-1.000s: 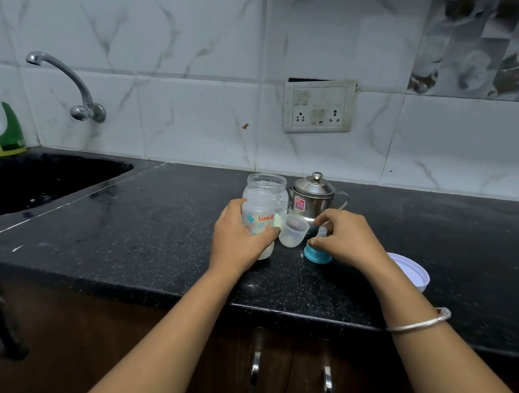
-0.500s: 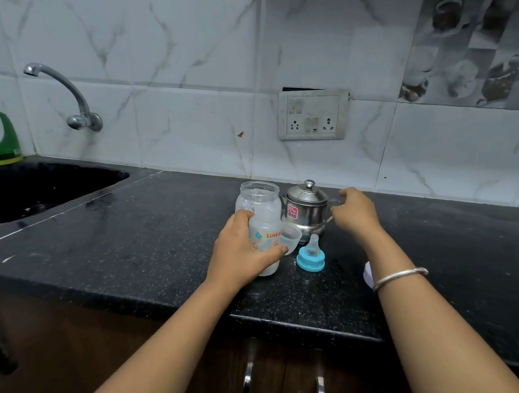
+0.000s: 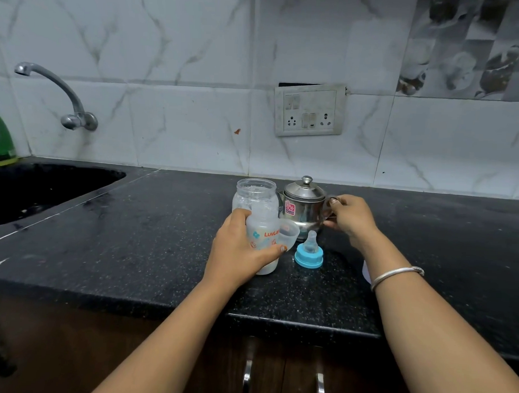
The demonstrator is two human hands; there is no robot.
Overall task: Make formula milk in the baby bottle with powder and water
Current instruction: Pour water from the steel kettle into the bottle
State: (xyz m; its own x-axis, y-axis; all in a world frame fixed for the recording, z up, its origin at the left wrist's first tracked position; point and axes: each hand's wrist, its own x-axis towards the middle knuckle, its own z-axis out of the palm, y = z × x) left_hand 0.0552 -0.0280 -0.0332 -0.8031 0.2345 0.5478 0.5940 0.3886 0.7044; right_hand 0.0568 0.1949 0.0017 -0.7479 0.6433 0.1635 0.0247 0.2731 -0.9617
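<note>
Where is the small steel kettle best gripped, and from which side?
On the small steel lidded kettle, take the loop handle from the person's right: it juts rightward, while the spout points left toward the clear plastic jar. The right hand holds it there.

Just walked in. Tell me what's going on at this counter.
A person is making formula. Their left hand grips the clear plastic baby bottle with orange lettering, uncapped on the black stone counter. Their right hand holds the small lidded steel pot behind it by its handle. The blue-ringed silicone teat stands beside the bottle.
</note>
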